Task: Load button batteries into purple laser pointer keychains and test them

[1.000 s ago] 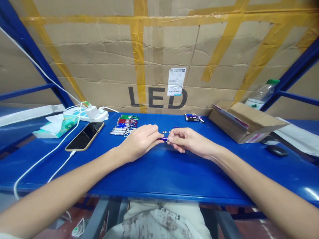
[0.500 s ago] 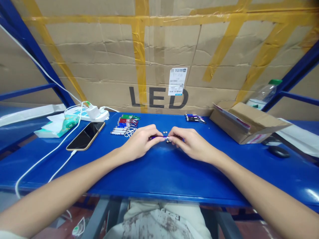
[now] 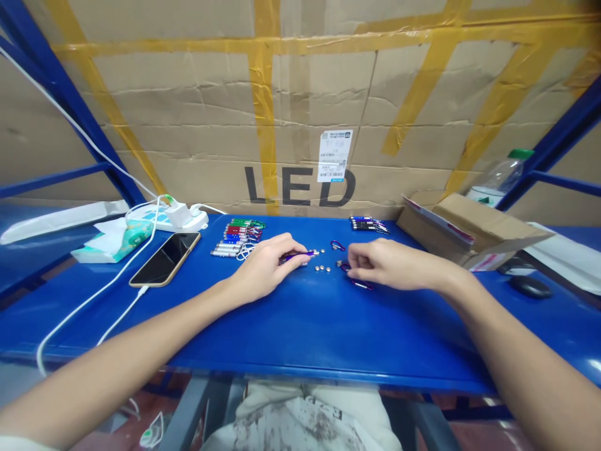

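My left hand (image 3: 265,266) rests on the blue table (image 3: 300,319), fingers closed round a small purple keychain flashlight (image 3: 299,255) that points right. Several small silver button cells (image 3: 322,268) lie just right of its tip. My right hand (image 3: 392,264) sits further right with fingers curled down onto the table beside a purple carabiner clip (image 3: 361,284); I cannot make out whether it grips anything. Another purple clip (image 3: 337,245) lies behind the cells.
A row of coloured keychain flashlights (image 3: 235,239) lies at back left, a smaller bunch (image 3: 367,223) at back right. A phone (image 3: 165,258) on a white cable, tissue pack (image 3: 107,244), power strip (image 3: 169,217), open cardboard box (image 3: 469,228), bottle (image 3: 500,175) and black mouse (image 3: 528,286) surround them.
My right hand has let go of the flashlight's tip and moved right, down to the clips. The left hand still holds the flashlight in place. The button cells now show.
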A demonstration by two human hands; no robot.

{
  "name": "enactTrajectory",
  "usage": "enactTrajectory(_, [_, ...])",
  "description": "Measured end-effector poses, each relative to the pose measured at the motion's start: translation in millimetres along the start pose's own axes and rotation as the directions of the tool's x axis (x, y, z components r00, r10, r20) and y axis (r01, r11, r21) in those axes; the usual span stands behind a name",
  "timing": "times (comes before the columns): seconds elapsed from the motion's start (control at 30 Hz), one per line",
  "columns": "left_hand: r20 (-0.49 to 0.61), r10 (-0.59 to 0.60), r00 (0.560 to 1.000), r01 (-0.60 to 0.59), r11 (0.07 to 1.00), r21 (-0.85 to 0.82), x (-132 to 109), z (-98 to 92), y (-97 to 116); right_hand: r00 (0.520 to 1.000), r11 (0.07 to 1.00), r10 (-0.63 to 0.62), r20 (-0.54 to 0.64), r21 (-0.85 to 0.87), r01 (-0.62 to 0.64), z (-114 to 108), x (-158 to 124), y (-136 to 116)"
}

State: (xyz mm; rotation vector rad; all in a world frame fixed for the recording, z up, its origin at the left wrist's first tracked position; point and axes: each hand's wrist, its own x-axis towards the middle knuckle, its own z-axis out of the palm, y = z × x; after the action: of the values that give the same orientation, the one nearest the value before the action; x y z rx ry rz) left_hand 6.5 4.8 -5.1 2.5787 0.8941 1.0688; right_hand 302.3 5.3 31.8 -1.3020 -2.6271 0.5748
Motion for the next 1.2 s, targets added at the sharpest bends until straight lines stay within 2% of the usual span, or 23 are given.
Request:
enactTrajectory(0.1, [0.007, -0.003, 1.000, 0.003, 1.000, 0.003, 0, 0.3, -2, 0.991, 0.998, 0.046, 0.128, 0.025, -0.049, 0, -3, 4])
enactTrajectory(0.27, [0.014, -0.005, 1.000, 0.005, 1.000, -0.002, 0, 0.1, -1, 0.983, 0.995, -0.025, 0.182, 0.099, 0.007, 4, -4, 2])
enactTrajectory(0.47, [0.021, -0.002, 1.000, 0.002, 1.000, -0.018, -1, 0.3, -2, 0.968, 0.996, -0.049, 0.246, 0.088, 0.028, 4, -4, 4])
enactTrajectory(0.53, [0.026, 0.000, 1.000, 0.001, 1.000, -0.023, -1, 0.3, -2, 0.971, 0.993, -0.088, 0.221, 0.101, 0.067, 4, -4, 0])
enactTrajectory(0.6, [0.031, -0.003, 1.000, 0.004, 1.000, -0.028, -1, 0.2, -1, 0.982, 0.987, -0.118, 0.147, 0.123, 0.100, 4, -4, -5])
enactTrajectory(0.7, [0.041, -0.011, 0.999, 0.013, 0.999, -0.038, -1, -0.4, 0, 0.994, 0.982, -0.100, 0.037, 0.166, 0.093, 4, -4, -13])
enactTrajectory(0.83, [0.076, -0.072, 0.995, 0.079, 0.992, -0.100, -1, -0.4, 1, 0.995, 0.940, -0.101, 0.010, 0.328, 0.093, 8, -2, -18])
enactTrajectory(0.97, [0.137, -0.158, 0.978, 0.183, 0.964, -0.194, -2, 0.9, 1, 0.988, 0.883, -0.126, -0.089, 0.443, 0.153, 16, 3, -20])
enactTrajectory(1.2, [0.135, -0.147, 0.980, 0.180, 0.944, -0.277, -3, 1.7, 1, 0.982, 0.849, -0.124, -0.145, 0.496, 0.181, 27, 11, -18])
